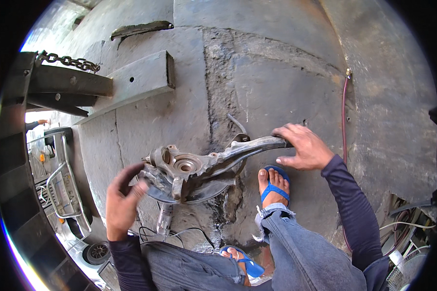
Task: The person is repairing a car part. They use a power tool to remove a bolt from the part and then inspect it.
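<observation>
A worn steering knuckle (186,165) with a long curved arm lies on the floor before me, a round dark dust shield (206,194) under its hub end. My right hand (306,146) is at the far tip of that arm, fingers curled over it and thumb held below. By the hub's left side, my left hand (124,201) is slightly blurred, its thumb and fingers apart; whether its fingertips touch the shield is unclear. A silver cylinder-shaped thing (165,218) stands partly hidden below the shield, near a black cord (199,230).
At upper left a grey steel beam (136,77) juts out near a chain (73,62). A red hose (344,111) runs along the right. My feet in blue flip-flops (277,182) flank the floor's rough crack. A fan (408,266) stands lower right; another person's hand (42,121) shows far left.
</observation>
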The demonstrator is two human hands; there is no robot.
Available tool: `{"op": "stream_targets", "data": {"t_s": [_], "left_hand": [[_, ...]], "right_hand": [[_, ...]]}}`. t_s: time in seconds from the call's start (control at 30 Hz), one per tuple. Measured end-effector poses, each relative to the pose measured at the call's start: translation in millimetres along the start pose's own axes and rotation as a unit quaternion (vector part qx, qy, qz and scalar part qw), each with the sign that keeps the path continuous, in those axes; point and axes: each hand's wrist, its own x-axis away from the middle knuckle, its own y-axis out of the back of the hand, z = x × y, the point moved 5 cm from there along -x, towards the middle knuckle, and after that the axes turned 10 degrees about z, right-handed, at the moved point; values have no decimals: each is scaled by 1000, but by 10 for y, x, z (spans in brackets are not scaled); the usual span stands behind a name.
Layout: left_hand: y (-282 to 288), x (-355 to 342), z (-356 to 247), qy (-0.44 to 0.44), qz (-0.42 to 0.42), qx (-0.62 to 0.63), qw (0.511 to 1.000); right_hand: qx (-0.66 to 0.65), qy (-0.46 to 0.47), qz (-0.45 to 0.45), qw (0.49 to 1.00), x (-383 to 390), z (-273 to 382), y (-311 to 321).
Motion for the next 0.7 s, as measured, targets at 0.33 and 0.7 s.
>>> {"op": "stream_targets", "data": {"t_s": [0.33, 0.7], "left_hand": [[86, -327, 799, 232, -35, 177, 956], [438, -120, 1028, 193, -67, 104, 973]], "right_hand": [[29, -184, 145, 972, -205, -160, -180], [8, -147, -12, 989, 278, 541, -105]]}}
